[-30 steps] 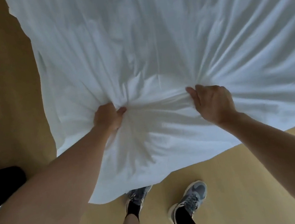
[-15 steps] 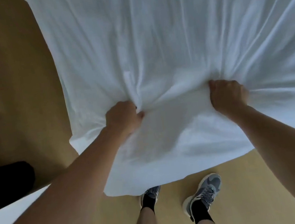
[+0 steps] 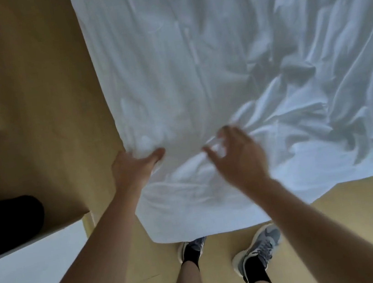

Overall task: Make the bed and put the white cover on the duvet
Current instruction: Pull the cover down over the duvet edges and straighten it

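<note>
While the white cover lies rumpled, the left hand rests open at its near-left edge; the right hand, blurred, hovers spread, holding nothing.

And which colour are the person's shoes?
The shoes are grey-blue with white soles; the head view shows them best.

Rumpled white cover is spread from centre to 1 o'clock; tan floor is seen at 9, grey shoes planted at 6.
</note>
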### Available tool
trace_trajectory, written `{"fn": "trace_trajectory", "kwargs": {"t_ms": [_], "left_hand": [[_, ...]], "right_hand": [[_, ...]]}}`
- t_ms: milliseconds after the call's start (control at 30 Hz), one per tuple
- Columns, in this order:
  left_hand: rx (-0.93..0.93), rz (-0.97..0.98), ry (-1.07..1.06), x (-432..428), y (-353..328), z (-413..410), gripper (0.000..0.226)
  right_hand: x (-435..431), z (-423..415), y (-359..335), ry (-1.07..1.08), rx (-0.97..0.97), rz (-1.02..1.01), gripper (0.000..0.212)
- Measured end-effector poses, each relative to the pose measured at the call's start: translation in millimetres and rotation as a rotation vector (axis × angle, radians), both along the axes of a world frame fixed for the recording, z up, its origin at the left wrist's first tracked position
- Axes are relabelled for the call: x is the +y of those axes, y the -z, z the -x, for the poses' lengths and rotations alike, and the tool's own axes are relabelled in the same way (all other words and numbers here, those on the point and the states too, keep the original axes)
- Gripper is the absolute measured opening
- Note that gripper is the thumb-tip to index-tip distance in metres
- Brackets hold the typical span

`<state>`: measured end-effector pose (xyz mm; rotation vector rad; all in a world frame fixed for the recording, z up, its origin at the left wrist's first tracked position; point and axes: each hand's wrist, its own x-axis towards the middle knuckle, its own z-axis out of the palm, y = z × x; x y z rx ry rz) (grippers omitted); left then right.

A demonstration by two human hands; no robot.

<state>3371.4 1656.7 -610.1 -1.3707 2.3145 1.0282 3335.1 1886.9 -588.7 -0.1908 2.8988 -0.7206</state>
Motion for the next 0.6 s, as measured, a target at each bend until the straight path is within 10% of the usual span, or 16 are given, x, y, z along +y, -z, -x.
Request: {"fn": "trace_trajectory", "kwargs": {"t_ms": [100,200,367,500,600], "left_hand": [[0.08,-0.199,-0.124,-4.9,-0.1,2.2,0.045],[0.146,-0.291,-0.111,-12.6,5.4,-4.1,0.032],[0.195,-0.206,-0.086,-46.2,-11.9,-38.0,0.015],[0.148,-0.185,-0.131,-63.0,-7.2,-56.9,0.019],[-0.028,0.085,-0.011,-32.4,-0.5,-33.1,0.062]], "right_hand": [[-57.8,-14.7,12.6,0.003,-0.407,-0.185,0.081],[-77.0,-9.0,24.8,-0.076,-0.484,-0.301,0.041],[-103.0,-29.8,15.0,-0.191,-0.412,-0.143,0.032],[-108.2,-46.9,8.8,-0.309,-0.352,-0.076,0.027],[-61.5,-17.9,12.5,-0.107,-0.028,-0.117,0.032]]}}
